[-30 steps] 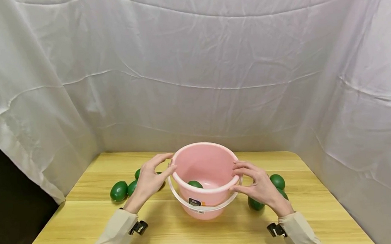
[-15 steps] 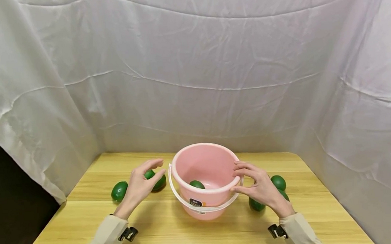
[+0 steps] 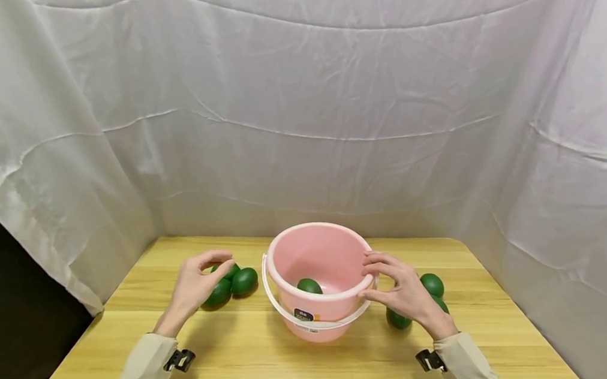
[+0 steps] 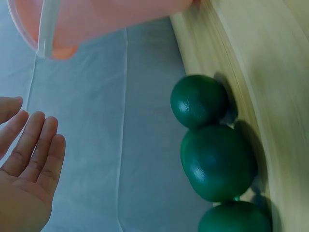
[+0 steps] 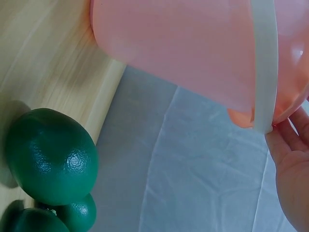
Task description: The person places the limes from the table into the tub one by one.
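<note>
Okay, right hand (image 3: 403, 288) grips the pink bucket (image 3: 321, 249) by its rim, left hand (image 3: 192, 288) relaxed and empty near green fruits (image 3: 244, 282) left of bucket, probably firm and slick, best cupped round their middles.

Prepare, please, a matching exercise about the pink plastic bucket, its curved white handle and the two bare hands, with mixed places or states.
1. pink plastic bucket
2. curved white handle
3. bare left hand
4. bare right hand

A. holds the bucket's rim
B. has one smooth green oval object visible inside
C. holds nothing, near other green objects
D. hangs low across the bucket's near side

Right pairs: 1-B, 2-D, 3-C, 4-A.
</note>
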Available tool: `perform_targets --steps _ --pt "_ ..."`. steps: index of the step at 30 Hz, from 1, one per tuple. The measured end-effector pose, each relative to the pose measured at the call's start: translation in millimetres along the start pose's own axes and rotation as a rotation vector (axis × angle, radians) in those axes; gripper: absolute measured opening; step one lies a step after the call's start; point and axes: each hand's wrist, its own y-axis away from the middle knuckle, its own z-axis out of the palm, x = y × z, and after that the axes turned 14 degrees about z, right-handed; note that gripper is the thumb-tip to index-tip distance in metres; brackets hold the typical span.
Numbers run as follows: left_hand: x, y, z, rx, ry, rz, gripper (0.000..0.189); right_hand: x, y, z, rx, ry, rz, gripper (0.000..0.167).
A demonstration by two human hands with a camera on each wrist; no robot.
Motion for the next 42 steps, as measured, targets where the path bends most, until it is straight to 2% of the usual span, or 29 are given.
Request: perform_targets --steps 8,13,18,25,32,36,42 --pt "-10.4 3.6 -5.5 -0.056 -0.022 -0.044 0.014 2.9 0.5 0.1 0.010 0.012 -0.014 0.040" --pt "-19.8 9.4 -7.6 -0.097 -0.043 -0.068 0.019 0.6 2.0 0.8 0.009 0.003 -0.005 0.040" --pt "-27.9 15.1 -16.0 -0.139 -0.091 -0.132 0.033 -1.2 2.9 0.8 -0.003 -0.005 0.011 0.041" --pt "-36.0 21.0 -28.6 -0.247 -0.167 -0.218 0.047 1.2 -0.6 1.7 0.017 0.011 -0.024 0.040" --pt "-40.8 32.5 -36.1 -0.272 -0.218 -0.314 0.055 -0.6 -0.1 3.5 0.001 0.012 -0.013 0.041" --pt "-40.9 32.0 -39.9 -0.288 -0.250 -0.381 0.062 -0.7 -0.5 1.7 0.004 0.019 -0.014 0.040" --pt "-45.5 32.9 -43.0 -0.326 -0.272 -0.428 0.072 -1.7 -1.1 -1.5 0.001 0.014 -0.006 0.041"
